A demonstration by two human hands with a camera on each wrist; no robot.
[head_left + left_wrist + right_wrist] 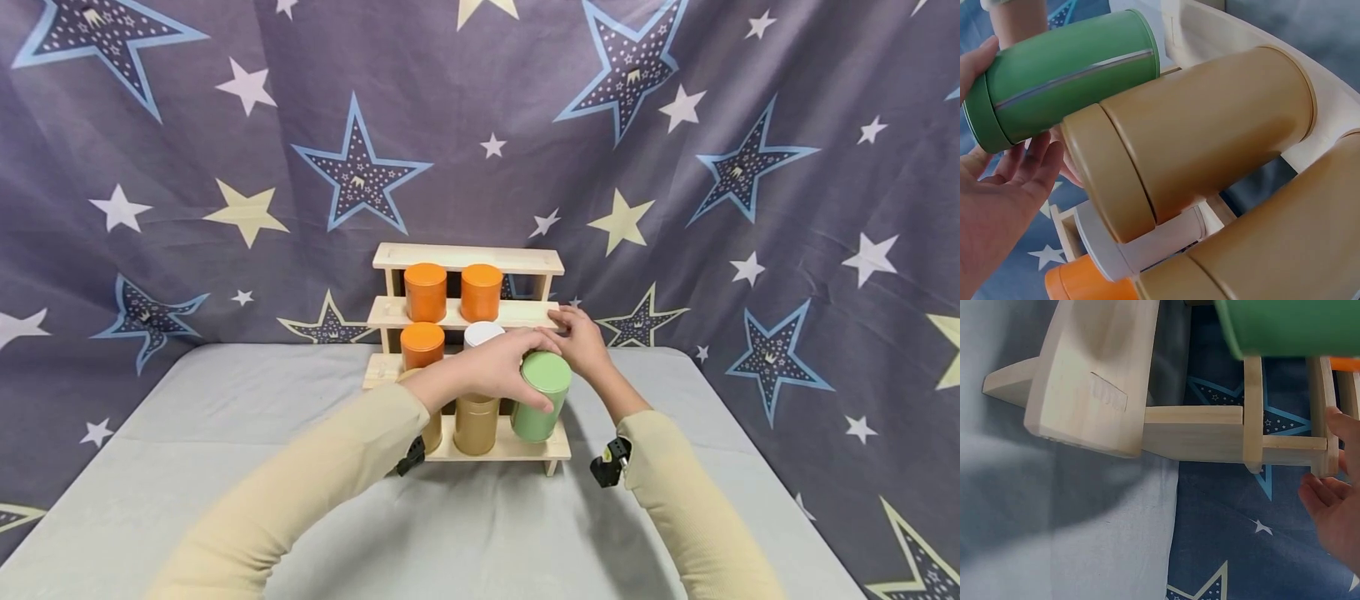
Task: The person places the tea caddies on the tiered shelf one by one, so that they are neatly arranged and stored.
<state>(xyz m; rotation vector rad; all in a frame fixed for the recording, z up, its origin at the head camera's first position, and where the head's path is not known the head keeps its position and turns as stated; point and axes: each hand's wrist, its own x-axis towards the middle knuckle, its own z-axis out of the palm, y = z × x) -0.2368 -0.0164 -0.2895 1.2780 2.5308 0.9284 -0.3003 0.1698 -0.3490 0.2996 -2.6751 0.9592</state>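
Note:
My left hand (504, 364) holds a green canister (542, 398) near its lid, thumb on one side and fingers on the other. In the right wrist view, that green canister (1297, 328) hangs apart from the lowest plank (1094, 381) of a tiered wooden shelf. With thumb and fingers, my right hand (1344, 487) grips the right end of a higher plank (1322, 412). A gold canister (476, 427) stands on the lowest step, left of the green one. Another gold canister (1297, 225) shows at the lower right in the left wrist view, partly cut off.
Two orange canisters (426, 292) stand on the second step from the top. Below them are an orange canister (422, 343) and a white canister (483, 333), partly hidden by my left hand. The shelf stands on a grey-covered table (300, 433) before a star-patterned curtain (465, 192).

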